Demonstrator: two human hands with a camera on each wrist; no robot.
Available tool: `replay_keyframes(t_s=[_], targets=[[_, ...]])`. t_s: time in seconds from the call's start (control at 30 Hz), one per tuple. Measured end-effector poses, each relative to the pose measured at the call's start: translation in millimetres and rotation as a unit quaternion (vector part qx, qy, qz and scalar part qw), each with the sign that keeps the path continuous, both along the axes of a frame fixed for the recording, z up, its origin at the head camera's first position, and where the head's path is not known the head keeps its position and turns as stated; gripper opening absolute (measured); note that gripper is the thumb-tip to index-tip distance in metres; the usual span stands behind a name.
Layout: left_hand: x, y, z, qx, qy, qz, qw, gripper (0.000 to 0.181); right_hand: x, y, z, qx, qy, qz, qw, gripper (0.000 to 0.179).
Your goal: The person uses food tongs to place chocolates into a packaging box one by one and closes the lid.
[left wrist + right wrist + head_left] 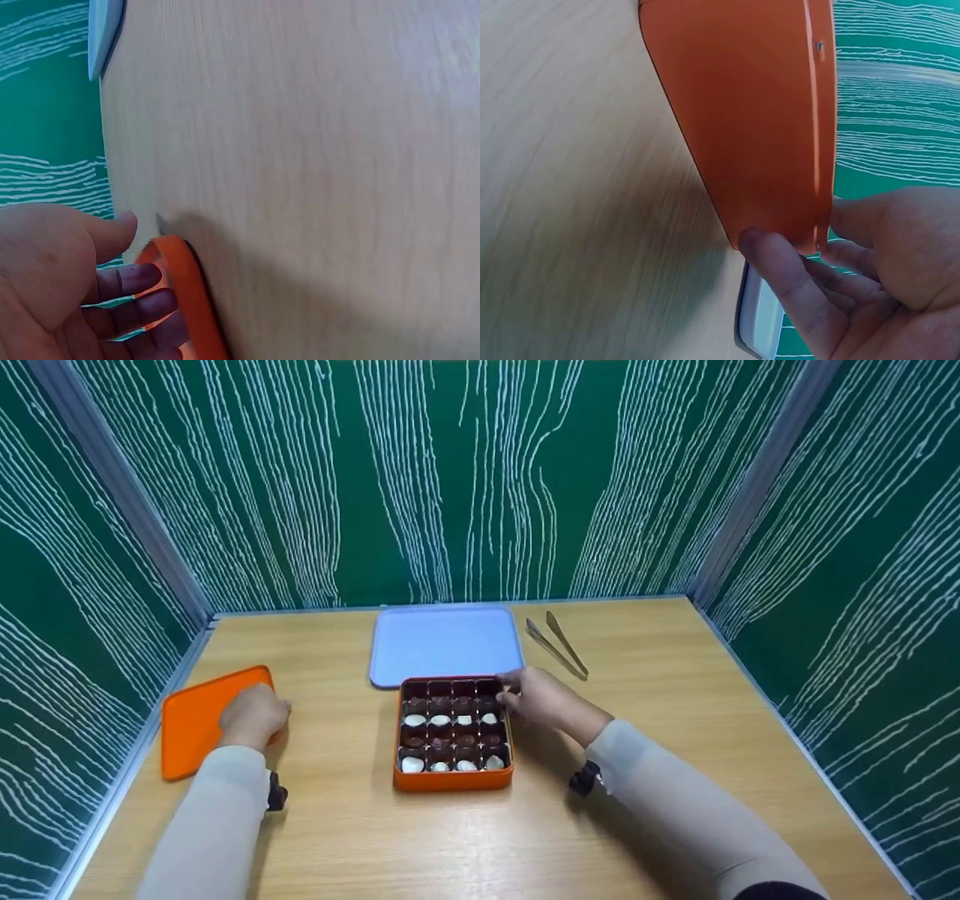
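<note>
An orange box of chocolates (454, 780) sits on the table, its brown and white pieces in rows within a divided insert. My right hand (541, 699) grips the box's far right corner. In the right wrist view, the thumb (769, 251) presses the orange side wall low down, while the other fingers reach around the corner. At the left lies a square orange lid (191, 727). Over its right part is my left hand (253, 716), fingers loosely bent beside the rim and thumb apart, as the left wrist view shows. Whether the fingertips touch the lid is unclear.
Behind the box lies a pale blue tray (450, 645). Metal tongs (562, 649) rest spread to the right of the tray. Green walls with white lines (480, 480) enclose the wooden table (450, 847) at the back and both sides.
</note>
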State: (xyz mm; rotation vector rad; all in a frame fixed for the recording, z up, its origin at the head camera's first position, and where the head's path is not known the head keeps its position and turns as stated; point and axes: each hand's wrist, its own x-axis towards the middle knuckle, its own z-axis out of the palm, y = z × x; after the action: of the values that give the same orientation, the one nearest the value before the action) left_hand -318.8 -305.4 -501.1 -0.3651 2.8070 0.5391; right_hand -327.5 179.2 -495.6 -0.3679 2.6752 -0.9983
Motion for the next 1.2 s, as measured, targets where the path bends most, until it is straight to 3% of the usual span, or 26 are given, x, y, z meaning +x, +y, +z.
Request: replay_keyframes(t_s=[0.2,0.3,0.43,0.53,0.77,1.0,1.1,1.2], targets=[[0.9,-2.6,-3.6,0.027,-0.012,-0.03,0.9991,0.043,-0.8,-1,1.9,0.021,0.019,0.01,0.9995,0.055],[2.5,-2.8,-1.8,0.035,-0.013,-0.037,0.9986,0.029,-0.6,-3,3.0,0.02,0.006,0.003,0.9998,0.056],[5.0,-2.9,4.6,0.056,-0.022,-0.016,0.9981,0.015,-0.6,-3,4.0,0.023,-0.001,0.0,0.9997,0.057],[6.2,-2.2,11.8,0.072,-0.011,0.007,0.9973,0.021,-0.9,-2,5.0,0.021,-0.004,0.001,0.9998,0.057],[6.8,6.4,42.2,0.087,0.042,0.022,0.9951,0.042,-1.9,-1,6.8,0.002,-0.023,-0.005,0.9997,0.058],[7.9,30.6,77.6,0.091,0.087,0.026,0.9917,0.048,-4.1,1,5.7,-0.026,-0.029,-0.01,0.9992,0.056],[13.2,41.0,89.6,0.139,0.111,0.034,0.9835,0.044,-5.7,1,4.3,-0.019,-0.007,-0.005,0.9998,0.054],[17.6,52.6,99.3,0.203,0.132,0.03,0.9699,0.041,-7.8,1,6.7,-0.009,0.041,-0.007,0.9991,0.049]])
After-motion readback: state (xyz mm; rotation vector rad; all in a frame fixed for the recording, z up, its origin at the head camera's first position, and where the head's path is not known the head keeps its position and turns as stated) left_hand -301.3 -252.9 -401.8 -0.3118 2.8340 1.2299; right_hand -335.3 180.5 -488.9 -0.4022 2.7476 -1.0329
